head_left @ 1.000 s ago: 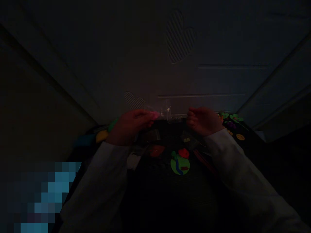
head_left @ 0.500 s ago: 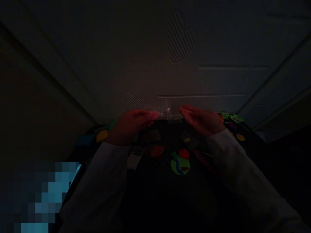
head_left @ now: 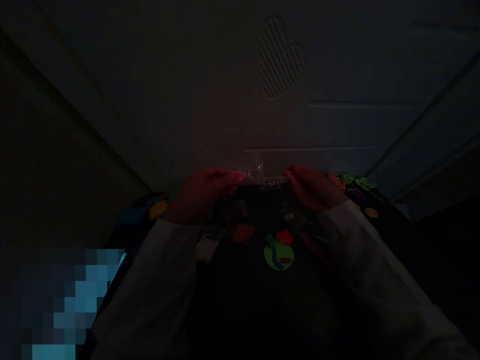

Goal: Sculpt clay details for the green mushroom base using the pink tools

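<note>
White sleeves point(head_left: 150, 285) reach across dim mat; green clay disc point(head_left: 278, 254) lies below grip. L hand point(head_left: 202, 192) pinches clear plastic bag point(head_left: 257, 172) at near edge; R hand point(head_left: 313, 189) curled just beside far end, contact unclear. Bag looks light, soft, slippery: best taken by edge. Embossed panel point(head_left: 281, 59) beyond grip.

The clear bag point(head_left: 255, 170) shows a pink patch near its left end. The sleeves point(head_left: 150, 285) look whitish, though the light is poor. The green disc point(head_left: 278, 256) has a blue stripe, and a diagonally striped heart point(head_left: 281, 59) marks the door point(head_left: 318, 125).
</note>
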A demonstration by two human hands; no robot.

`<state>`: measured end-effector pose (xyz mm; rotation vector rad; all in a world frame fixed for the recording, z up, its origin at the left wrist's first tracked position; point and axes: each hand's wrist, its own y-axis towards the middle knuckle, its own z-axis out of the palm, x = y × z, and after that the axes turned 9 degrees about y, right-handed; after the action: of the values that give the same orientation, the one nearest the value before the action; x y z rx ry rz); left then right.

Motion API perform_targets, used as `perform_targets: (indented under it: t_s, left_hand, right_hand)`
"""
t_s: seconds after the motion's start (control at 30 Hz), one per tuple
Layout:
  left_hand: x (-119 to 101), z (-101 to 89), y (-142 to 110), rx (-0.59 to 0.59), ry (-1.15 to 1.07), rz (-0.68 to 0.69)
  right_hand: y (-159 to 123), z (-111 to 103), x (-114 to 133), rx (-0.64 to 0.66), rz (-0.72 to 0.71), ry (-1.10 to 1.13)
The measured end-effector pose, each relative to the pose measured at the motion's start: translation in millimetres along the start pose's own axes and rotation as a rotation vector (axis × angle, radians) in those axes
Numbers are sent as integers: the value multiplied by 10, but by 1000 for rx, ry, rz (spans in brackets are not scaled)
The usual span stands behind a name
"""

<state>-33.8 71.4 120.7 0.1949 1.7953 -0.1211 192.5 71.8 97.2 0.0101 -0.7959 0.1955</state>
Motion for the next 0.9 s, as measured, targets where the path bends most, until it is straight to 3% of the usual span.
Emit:
perform_targets:
  t_s: [0.43, 0.9]
  left_hand:
    - [-46, 38, -28, -60, 5, -28]
    - [-66, 51, -26, -64, 2, -26]
  right_hand:
    - [-22, 30, 3, 180, 23, -8]
    - [-24, 52, -2, 163, -42, 3]
